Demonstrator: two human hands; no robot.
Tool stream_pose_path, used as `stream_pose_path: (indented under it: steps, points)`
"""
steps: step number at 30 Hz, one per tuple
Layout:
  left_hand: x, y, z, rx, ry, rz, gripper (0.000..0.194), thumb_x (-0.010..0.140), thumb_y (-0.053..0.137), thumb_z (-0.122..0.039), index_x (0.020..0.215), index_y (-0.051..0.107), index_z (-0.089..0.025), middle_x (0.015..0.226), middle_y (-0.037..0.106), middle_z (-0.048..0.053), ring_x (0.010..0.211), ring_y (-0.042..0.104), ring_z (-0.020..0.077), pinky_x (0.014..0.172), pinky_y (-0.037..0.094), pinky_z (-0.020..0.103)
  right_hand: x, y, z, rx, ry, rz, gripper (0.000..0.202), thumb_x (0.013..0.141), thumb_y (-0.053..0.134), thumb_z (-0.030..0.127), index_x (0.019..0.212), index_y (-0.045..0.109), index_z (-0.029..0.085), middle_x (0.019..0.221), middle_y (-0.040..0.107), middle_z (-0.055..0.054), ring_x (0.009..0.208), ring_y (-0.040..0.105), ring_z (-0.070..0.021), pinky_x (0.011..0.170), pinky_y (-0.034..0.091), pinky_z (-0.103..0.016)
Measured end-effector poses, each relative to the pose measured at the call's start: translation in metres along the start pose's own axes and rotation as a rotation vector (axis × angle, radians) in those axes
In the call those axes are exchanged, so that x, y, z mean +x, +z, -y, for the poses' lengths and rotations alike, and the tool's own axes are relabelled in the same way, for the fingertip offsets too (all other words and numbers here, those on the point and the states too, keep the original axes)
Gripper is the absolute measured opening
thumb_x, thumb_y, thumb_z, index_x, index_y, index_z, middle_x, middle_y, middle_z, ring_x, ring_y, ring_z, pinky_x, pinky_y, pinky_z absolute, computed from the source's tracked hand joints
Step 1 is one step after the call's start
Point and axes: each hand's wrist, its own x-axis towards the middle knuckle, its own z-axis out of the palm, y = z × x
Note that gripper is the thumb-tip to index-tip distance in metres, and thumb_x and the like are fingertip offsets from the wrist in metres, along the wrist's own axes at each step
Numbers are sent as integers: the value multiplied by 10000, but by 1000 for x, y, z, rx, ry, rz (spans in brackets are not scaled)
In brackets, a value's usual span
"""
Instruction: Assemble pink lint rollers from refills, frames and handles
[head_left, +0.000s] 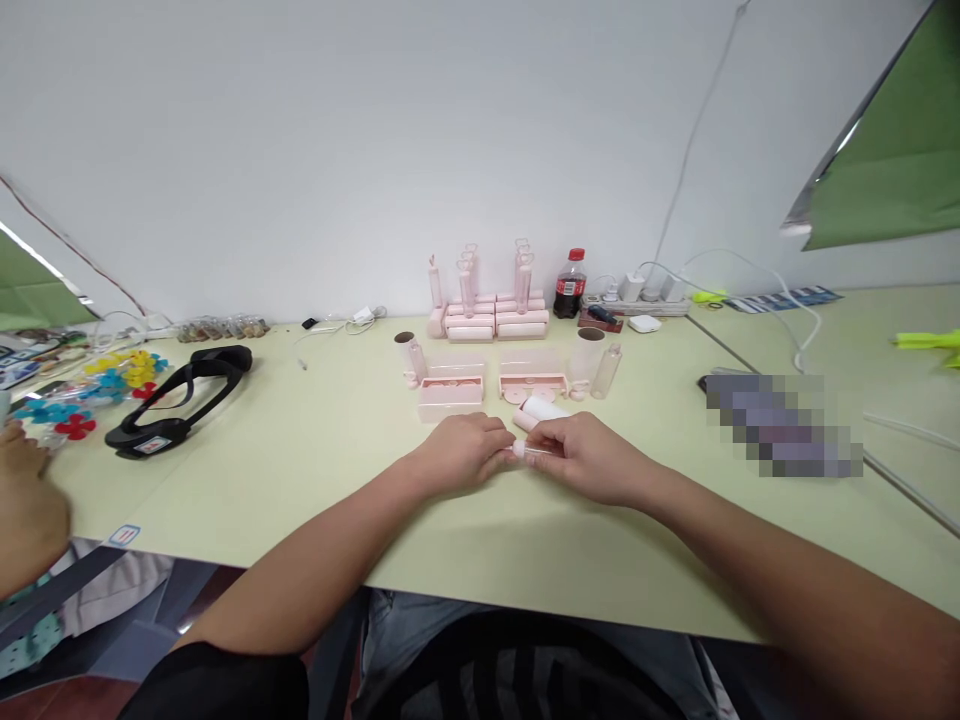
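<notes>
hands meet near the middle of the desk (322, 430), on the near side of the pink pieces in my head view. i have the small clear tube (541, 452) in the right hand (589, 458): that grip is closed, thumb and fingers around the tube, with its pale end pointing left. the left hand (461, 452) has thumb and fingertips drawn together right at that pale end; i cannot tell whether this grip has hold of it or only touches it.

just beyond the right fingers i make out a pink and white cylinder (543, 409) lying at a slant. farther off are two open pink boxes, the left box (451, 404) and the right box (510, 383), with a clear pink bottle (606, 372) upright to the right of them. at the far side i have a stack of pink cases (470, 328), with slim pink bottles standing over it and a cola bottle (571, 290) to its right.

well to the left i see a black headset (180, 405), coloured plastic flowers (135, 368) and, at the edge, another person's hand (30, 510).
</notes>
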Motion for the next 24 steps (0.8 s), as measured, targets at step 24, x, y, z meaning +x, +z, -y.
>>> stream_pose_path:
  steps: [24]
  points:
    - [-5, -15, 20, -599, -293, -544, 309, 763, 731, -416, 939, 705, -163, 855, 725, 53, 664, 628, 118, 577, 527, 226, 13, -14, -29, 166, 295, -155, 478, 782, 637, 424, 1198, 575, 197, 1075, 699, -106, 905, 656, -275, 688, 498, -331]
